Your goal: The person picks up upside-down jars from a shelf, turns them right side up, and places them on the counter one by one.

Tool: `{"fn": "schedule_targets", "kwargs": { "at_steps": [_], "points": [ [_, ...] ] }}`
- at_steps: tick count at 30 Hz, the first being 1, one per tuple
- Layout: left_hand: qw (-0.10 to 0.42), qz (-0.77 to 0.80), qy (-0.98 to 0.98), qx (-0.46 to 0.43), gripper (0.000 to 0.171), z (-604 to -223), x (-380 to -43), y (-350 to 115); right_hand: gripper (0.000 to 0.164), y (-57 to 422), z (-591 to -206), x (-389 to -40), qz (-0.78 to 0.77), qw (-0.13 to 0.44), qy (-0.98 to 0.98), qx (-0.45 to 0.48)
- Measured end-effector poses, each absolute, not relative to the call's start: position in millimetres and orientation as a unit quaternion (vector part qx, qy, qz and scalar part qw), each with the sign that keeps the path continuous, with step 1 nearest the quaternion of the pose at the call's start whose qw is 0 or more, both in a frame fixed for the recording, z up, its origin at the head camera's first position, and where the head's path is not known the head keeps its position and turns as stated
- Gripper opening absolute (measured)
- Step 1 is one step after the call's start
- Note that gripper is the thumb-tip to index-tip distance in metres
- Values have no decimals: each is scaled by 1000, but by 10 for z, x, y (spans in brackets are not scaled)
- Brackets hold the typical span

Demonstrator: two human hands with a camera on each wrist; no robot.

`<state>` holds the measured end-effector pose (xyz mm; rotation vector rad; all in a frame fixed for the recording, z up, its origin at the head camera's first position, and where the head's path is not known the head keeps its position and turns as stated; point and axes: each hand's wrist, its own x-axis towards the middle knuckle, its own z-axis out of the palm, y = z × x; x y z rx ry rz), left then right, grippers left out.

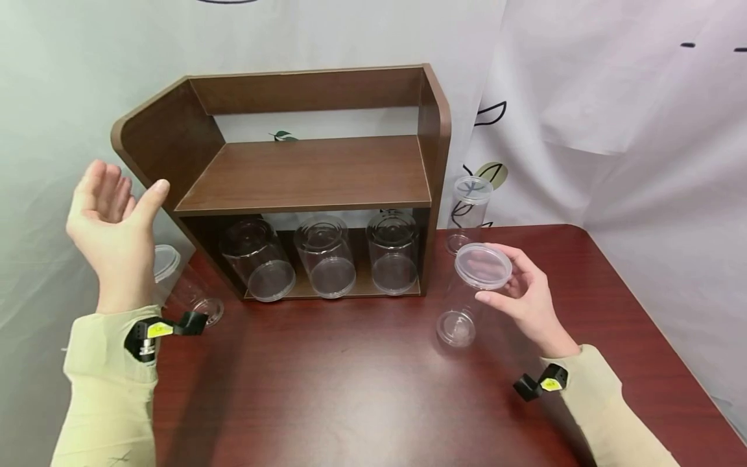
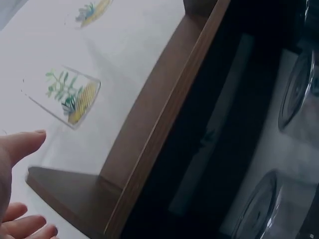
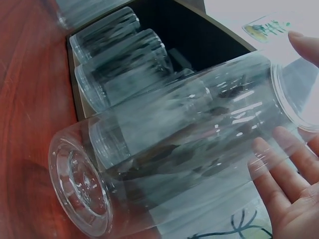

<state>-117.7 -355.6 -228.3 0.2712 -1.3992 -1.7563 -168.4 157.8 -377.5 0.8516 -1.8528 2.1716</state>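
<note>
A tall clear plastic jar [image 1: 465,305] with a translucent lid [image 1: 483,266] stands tilted in the head view, its base close over the table. My right hand [image 1: 528,298] holds it near the top, thumb on the near side and fingers behind the lid. The right wrist view shows the fingers [image 3: 279,184] along the jar's wall. My left hand [image 1: 113,227] is raised beside the brown shelf's [image 1: 327,172] left side, fingers loosely bent, thumb spread, holding nothing. Partly behind the left wrist is another clear lidded jar [image 1: 189,292].
Three clear jars [image 1: 332,275] stand upside down in the shelf's lower compartment. One more lidded clear jar [image 1: 467,217] stands right of the shelf, near the back edge. The dark red table [image 1: 350,389] extends in front. A patterned white curtain [image 1: 554,117] hangs behind.
</note>
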Motion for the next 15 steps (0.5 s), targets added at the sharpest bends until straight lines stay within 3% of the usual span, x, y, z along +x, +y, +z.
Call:
{"fn": "schedule_targets", "kwargs": {
  "at_steps": [15],
  "points": [
    [412, -707, -559, 133, 57, -2256, -1402, -3749, 76, 1716, -3681, -1716, 745, 102, -599, 276]
  ]
}}
